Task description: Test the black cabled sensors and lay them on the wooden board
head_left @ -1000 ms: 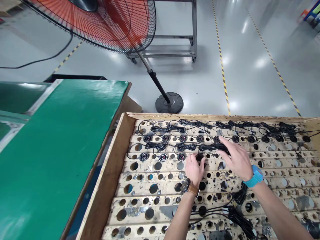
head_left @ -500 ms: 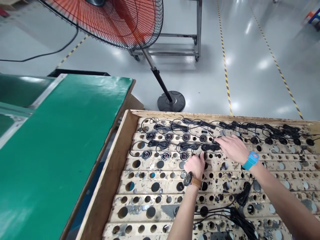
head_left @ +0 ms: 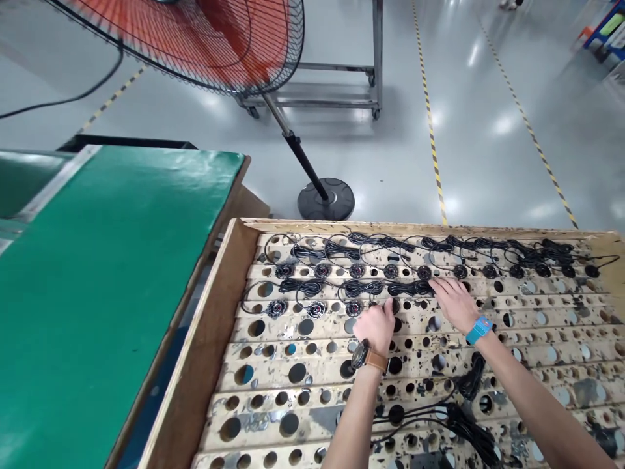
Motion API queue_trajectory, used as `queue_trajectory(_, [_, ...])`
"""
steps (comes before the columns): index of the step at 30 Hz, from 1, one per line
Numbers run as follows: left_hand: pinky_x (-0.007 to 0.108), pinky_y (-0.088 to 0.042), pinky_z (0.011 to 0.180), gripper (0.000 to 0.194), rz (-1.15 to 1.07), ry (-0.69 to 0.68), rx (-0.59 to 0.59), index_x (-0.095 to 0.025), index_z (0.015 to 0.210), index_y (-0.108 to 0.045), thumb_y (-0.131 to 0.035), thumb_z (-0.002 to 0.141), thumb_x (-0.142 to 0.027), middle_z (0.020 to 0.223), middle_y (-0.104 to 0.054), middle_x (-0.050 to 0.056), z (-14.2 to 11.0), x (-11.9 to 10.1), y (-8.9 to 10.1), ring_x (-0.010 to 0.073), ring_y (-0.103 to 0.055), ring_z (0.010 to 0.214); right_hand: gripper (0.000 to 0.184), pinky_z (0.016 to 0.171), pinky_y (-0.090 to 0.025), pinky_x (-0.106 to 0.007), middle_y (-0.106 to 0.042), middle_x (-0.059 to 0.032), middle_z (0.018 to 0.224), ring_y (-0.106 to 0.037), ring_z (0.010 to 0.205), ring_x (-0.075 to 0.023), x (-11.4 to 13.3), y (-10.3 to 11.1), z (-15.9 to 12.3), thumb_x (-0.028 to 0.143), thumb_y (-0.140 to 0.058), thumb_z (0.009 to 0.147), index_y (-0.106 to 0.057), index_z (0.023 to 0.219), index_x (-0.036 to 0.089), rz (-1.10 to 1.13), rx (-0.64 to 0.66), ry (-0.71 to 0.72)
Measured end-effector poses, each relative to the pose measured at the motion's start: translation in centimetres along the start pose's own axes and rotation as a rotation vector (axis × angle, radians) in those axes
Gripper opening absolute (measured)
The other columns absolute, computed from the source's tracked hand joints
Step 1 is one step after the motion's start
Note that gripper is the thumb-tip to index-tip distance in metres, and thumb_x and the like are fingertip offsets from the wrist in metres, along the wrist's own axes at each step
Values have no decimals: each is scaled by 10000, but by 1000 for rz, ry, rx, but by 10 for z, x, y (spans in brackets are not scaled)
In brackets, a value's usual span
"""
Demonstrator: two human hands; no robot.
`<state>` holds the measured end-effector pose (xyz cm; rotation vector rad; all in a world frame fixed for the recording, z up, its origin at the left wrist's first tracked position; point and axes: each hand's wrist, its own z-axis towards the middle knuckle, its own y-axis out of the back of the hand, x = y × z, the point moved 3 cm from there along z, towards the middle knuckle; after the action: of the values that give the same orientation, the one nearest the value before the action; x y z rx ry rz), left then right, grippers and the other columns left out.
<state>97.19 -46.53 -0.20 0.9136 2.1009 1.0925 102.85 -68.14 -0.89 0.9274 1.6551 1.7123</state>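
My left hand (head_left: 375, 327), with a brown-strapped watch, is closed at the second row, its thumb beside a round black cabled part (head_left: 395, 305). The hand hides its fingertips and some of that part. My right hand (head_left: 454, 303), with a blue wristband, stretches its fingers out at the right end of a black cable bundle (head_left: 409, 288), touching it. More round black parts, such as this disc (head_left: 354, 308) left of my left hand, lie in the row. Behind them runs another row of discs (head_left: 391, 271) with coiled cables (head_left: 383, 241).
The wooden tray (head_left: 195, 345) has raised walls and a floor full of holes. Loose black cables (head_left: 471, 433) lie near its front. A green-topped table (head_left: 146, 260) stands at left. Behind are a red-bladed fan (head_left: 219, 39), its round base (head_left: 326, 199) and a wheeled metal frame (head_left: 336, 103).
My right hand has drawn slightly down towards the near row, uncovering a disc in the back row. My left hand stays by the same part. The whole view has shifted a little.
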Motion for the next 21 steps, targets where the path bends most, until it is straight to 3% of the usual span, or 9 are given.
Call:
queue_trajectory(8, [367, -478, 712, 624, 29, -8, 12, -118, 894, -772, -341, 981, -561, 885, -742, 208, -4, 2, -2, 324, -718, 837, 394, 966, -453, -432, -682, -113, 1168, -565, 1116, -263, -2, -4, -7, 115, -389, 942, -628, 1247, 186, 118, -36, -62])
queue_trajectory(12, [369, -482, 711, 621, 22, -14, 1, -134, 883, -772, -334, 983, -562, 882, -747, 195, -2, 4, -5, 327, -723, 842, 403, 1021, -424, -461, -652, -125, 1213, -515, 1193, -283, -7, 1, -10, 133, -403, 937, -626, 1269, 182, 129, -113, -67])
queue_trajectory(21, [377, -484, 714, 617, 10, -3, -10, -127, 898, -779, -339, 981, -551, 879, -742, 207, -1, 3, -9, 327, -718, 833, 452, 1003, -446, -475, -614, -144, 1245, -501, 1195, -299, -11, -10, -14, 182, -402, 958, -572, 1377, 192, 83, -99, -125])
